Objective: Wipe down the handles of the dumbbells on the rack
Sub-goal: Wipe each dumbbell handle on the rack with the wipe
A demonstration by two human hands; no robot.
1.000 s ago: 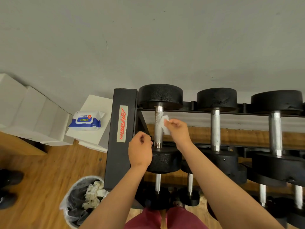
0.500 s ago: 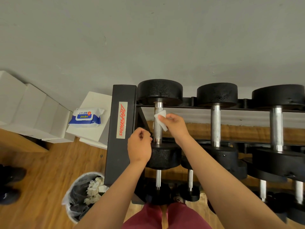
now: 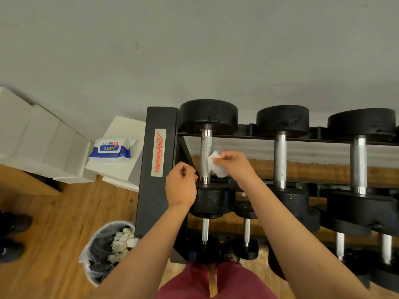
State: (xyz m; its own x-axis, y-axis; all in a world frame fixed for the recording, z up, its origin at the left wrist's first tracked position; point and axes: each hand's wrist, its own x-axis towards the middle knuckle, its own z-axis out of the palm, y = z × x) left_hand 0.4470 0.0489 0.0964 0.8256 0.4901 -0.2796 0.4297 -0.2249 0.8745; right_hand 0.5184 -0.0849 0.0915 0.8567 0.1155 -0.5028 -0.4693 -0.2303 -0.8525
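The black rack [image 3: 149,169] stands at the far wall. Its top-left dumbbell [image 3: 208,115] lies with the knurled steel handle [image 3: 205,147] running near to far. It looks heavy and rigid and should stay put under rubbing. The right hand [image 3: 235,167] pinches a limp white wipe [image 3: 216,167] against the handle's right side. The wipe is best wrapped round the knurling. The left hand [image 3: 181,186] is curled by the handle's near end, but I cannot tell whether it is touching.

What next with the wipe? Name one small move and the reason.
Probably slide the wipe up the leftmost dumbbell's handle: the right hand pinches it against the handle's lower right side, and the knurled stretch above is uncovered.
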